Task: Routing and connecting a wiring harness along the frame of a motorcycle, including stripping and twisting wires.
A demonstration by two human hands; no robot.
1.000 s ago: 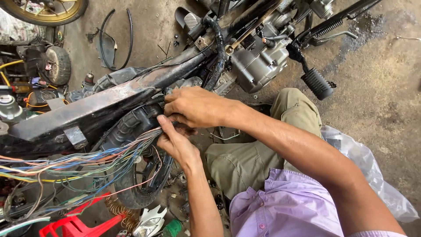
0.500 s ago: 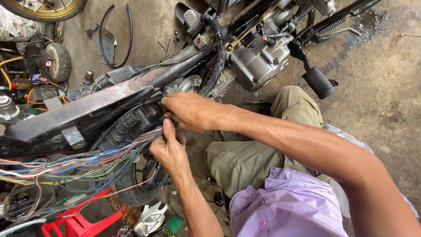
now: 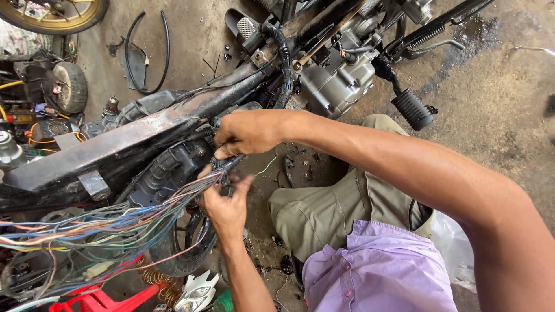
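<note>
Hands meet at a loose bundle of multicoloured electrical wires (image 3: 115,222) beneath a stripped motorcycle's rusty black metal frame (image 3: 144,138). The right hand (image 3: 248,132) pinches the bundle's dark taped end between thumb and fingers; the left hand (image 3: 225,205), just below, is closed around the same spot. From there the wires fan out leftward, above a red plastic stool (image 3: 98,300), near the grey engine block (image 3: 341,81).

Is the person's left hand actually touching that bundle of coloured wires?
Touching. The head view shows the left hand with its fingers closed around the gathered end of the wire bundle, no gap between them; the right hand pinches the same end from above.
</note>
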